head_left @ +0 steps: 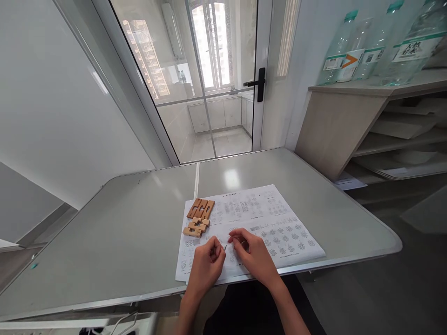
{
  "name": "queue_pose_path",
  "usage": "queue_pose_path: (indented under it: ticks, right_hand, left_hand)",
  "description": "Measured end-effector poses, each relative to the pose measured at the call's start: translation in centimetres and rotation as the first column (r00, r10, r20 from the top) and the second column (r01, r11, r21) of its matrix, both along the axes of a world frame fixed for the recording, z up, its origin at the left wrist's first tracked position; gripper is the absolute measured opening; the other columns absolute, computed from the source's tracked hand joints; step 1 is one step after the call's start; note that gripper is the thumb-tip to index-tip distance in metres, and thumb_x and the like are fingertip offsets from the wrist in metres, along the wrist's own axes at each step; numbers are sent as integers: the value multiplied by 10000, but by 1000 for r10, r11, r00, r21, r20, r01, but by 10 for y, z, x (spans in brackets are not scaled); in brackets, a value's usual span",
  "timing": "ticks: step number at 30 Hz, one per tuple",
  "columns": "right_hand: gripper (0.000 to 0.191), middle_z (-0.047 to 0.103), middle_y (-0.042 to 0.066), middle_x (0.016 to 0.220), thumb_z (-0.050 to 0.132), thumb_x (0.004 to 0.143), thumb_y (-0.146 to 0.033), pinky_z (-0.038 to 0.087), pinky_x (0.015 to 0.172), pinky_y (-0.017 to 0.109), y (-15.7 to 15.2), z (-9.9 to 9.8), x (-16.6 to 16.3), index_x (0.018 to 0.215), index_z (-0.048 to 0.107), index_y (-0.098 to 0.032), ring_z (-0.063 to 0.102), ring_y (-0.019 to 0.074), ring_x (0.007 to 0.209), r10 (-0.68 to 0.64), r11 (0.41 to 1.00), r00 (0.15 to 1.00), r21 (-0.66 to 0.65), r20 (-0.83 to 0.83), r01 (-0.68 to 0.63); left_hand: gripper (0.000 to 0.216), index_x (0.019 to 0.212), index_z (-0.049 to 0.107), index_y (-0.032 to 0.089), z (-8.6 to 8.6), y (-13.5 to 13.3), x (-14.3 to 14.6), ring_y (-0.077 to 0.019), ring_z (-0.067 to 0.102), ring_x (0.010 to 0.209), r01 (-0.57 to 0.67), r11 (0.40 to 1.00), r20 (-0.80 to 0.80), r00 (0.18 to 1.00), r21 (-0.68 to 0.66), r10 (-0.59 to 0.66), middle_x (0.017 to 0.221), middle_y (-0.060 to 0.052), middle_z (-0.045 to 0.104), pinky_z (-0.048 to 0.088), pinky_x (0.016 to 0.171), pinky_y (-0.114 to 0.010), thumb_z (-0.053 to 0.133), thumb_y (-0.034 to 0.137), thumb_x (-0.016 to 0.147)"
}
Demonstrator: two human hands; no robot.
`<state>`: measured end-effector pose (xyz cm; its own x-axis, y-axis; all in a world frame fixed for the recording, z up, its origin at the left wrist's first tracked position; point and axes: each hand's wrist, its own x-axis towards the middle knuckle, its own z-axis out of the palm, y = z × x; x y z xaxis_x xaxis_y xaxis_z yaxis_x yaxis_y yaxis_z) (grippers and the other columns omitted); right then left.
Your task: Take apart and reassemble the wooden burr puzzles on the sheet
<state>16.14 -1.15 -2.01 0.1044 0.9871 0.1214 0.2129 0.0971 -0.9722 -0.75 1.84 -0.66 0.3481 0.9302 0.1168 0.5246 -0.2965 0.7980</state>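
Note:
My left hand point(206, 264) and my right hand point(252, 255) hover close together over the near part of a printed instruction sheet point(279, 223) on the grey table point(115, 237). Both have their fingers curled into a pinch. A tiny thin object point(225, 247) shows between the fingertips; I cannot make out what it is. Several wooden puzzle blocks point(199, 217) lie in a cluster on the sheet's far left corner, just beyond my left hand.
A wooden shelf unit point(335, 125) stands at the right with plastic water bottles point(377, 44) on top. A glass door point(206, 79) with a black handle is behind the table. Cables lie below the table's near edge.

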Motion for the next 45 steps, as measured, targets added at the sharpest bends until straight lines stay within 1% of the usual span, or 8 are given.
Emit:
queue_pose_path:
  ticks: [6,15,20,24,36,41,43,45]
  right_hand:
    - [214,769,51,972,512,987,-310,478,683,282,2,1,-1,1065,680,-201,679,183,762,17,1000,1000,-5,-10,-17]
    - [234,728,19,844,497,997,-353,440,630,268,1,1,-4,1034,681,-213,614,171,661,36,999,999,-35,-2,-36]
    - [282,603,-17,663,472,1002,-365,388,596,268,1,-3,-8,968,706,-212,543,171,604,-8,1000,996,-17,86,9]
    - [300,520,-38,603,465,1005,-366,350,570,264,1,-6,-10,953,714,-207,489,162,565,-24,1000,992,0,126,24]
    - [277,655,6,678,467,1006,-334,387,608,282,-3,-6,-13,936,706,-213,581,183,596,-33,999,984,32,177,27]
    - [280,645,1,690,463,1014,-340,393,622,277,-4,-5,-12,949,706,-216,588,182,614,-13,999,987,33,163,8]
    - [276,653,2,699,468,1013,-338,395,622,276,-5,-5,-12,950,708,-217,585,180,612,-13,999,988,39,156,7]
    - [270,654,3,696,474,1010,-330,391,613,276,-5,-4,-12,952,713,-217,578,177,602,-16,999,988,43,155,10]
  left_hand:
    - [329,637,261,229,0,-1,6,-108,271,569,51,997,27,998,-53,-50,593,72,267,229,549,-249,513,244,848]
    - [308,629,272,234,-2,-3,-1,-112,283,573,19,995,83,996,-97,-11,591,66,293,238,547,-253,516,239,816]
    - [306,620,285,233,-5,-3,-2,-111,286,560,2,995,80,997,-99,5,580,67,290,233,540,-253,526,247,808]
    - [308,621,288,230,-4,-4,-2,-111,294,567,2,994,78,997,-109,6,584,64,300,242,546,-247,524,257,817]
    - [310,636,314,233,-12,-4,-3,-117,322,562,-8,993,74,997,-121,18,582,64,311,267,542,-244,545,278,838]
    - [335,656,326,239,-4,-4,-2,-131,361,546,-2,1000,18,1000,-20,2,587,58,342,312,536,-251,504,331,925]
    - [300,691,378,238,6,1,-1,-159,451,602,-63,992,-19,998,107,65,639,31,440,384,589,-267,488,340,951]
    - [205,773,453,236,19,14,-1,-204,548,749,-136,954,-62,985,268,158,778,-14,555,454,719,-312,503,327,950]
